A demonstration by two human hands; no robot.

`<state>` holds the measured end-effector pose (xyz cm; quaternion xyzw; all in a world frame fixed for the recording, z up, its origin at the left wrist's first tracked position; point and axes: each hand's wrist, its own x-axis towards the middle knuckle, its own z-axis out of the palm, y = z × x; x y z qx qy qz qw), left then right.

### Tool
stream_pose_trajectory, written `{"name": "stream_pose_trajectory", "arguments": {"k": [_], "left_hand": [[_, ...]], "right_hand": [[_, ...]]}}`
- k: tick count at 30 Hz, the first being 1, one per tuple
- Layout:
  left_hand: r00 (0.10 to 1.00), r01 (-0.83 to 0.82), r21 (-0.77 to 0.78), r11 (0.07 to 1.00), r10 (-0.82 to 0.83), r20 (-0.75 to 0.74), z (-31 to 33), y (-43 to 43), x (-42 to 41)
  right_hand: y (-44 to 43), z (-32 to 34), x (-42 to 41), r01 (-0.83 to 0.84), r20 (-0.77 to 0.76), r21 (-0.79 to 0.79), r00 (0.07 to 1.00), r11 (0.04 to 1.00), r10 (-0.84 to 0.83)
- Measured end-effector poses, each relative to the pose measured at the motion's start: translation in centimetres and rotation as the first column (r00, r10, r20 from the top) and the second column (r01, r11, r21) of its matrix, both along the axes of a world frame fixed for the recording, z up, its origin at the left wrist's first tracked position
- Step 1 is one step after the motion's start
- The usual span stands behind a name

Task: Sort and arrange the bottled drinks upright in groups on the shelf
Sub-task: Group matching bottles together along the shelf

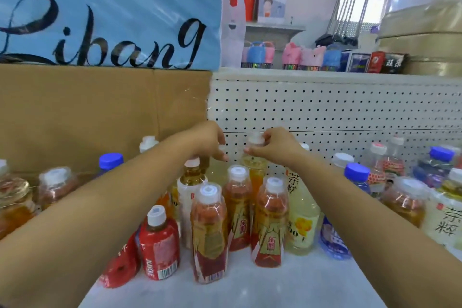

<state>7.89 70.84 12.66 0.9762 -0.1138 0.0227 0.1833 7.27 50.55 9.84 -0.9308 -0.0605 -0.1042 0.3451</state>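
Rear-row bottle: take hold at the neck.
My right hand (278, 147) pinches the white cap (255, 138) of the yellow bottle (253, 165); it is probably full, heavy and slick. My left hand (208, 141) has curled fingers, grip unclear.

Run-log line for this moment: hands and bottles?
right hand: pinches white cap of yellow-drink bottle, upright, back row | left hand: beside it, grip unclear | red bottle: front left, tipped on shelf
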Motion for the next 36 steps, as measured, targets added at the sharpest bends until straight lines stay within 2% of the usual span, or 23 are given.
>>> {"name": "stream_pose_trajectory", "arguments": {"k": [5,8,11,14,19,22,25,29,32,36], "left_hand": [[0.999,-0.016,0.049,0.999,0.014,0.042,-0.3,-0.1,0.5],[0.996,-0.052,-0.009,0.999,0.052,0.069,-0.6,-0.1,0.4],[0.99,-0.093,-0.147,0.985,0.107,0.093,0.1,0.1,-0.2],[0.979,-0.089,-0.307,0.948,0.139,0.145,1.8,0.2,-1.5],[0.91,0.009,-0.675,0.737,0.274,0.311,4.8,0.1,-4.9],[0.846,0.136,-0.783,0.607,0.34,0.411,6.8,0.3,-7.4],[0.76,0.255,-0.804,0.537,0.404,0.51,8.8,0.5,-10.6],[0.69,0.373,-0.829,0.416,0.474,0.548,10.1,1.2,-15.1],[0.638,0.365,-0.829,0.424,0.535,0.554,9.6,2.3,-19.2],[0.611,0.258,-0.868,0.425,0.624,0.487,7.4,4.5,-25.3]], "right_hand": [[0.4,-0.2,0.6,0.028,-0.018,0.047,0.999,0.998,-0.027],[0.6,-0.2,0.6,0.055,0.03,0.077,0.998,0.996,-0.057],[0.6,0.5,0.1,0.091,0.175,0.086,0.979,0.992,-0.105],[0.6,2.9,-1.6,0.066,0.31,0.17,0.944,0.983,-0.117],[1.3,6.3,-4.1,-0.076,0.537,0.294,0.838,0.953,-0.099],[2.2,8.6,-6.3,-0.202,0.622,0.412,0.775,0.889,-0.112],[3.4,11.0,-9.1,-0.327,0.663,0.496,0.741,0.804,-0.107],[5.1,12.6,-13.4,-0.421,0.685,0.529,0.725,0.737,-0.077],[7.0,12.3,-16.8,-0.505,0.682,0.566,0.731,0.652,-0.026],[10.2,10.4,-20.8,-0.546,0.612,0.618,0.786,0.566,0.089]]}}
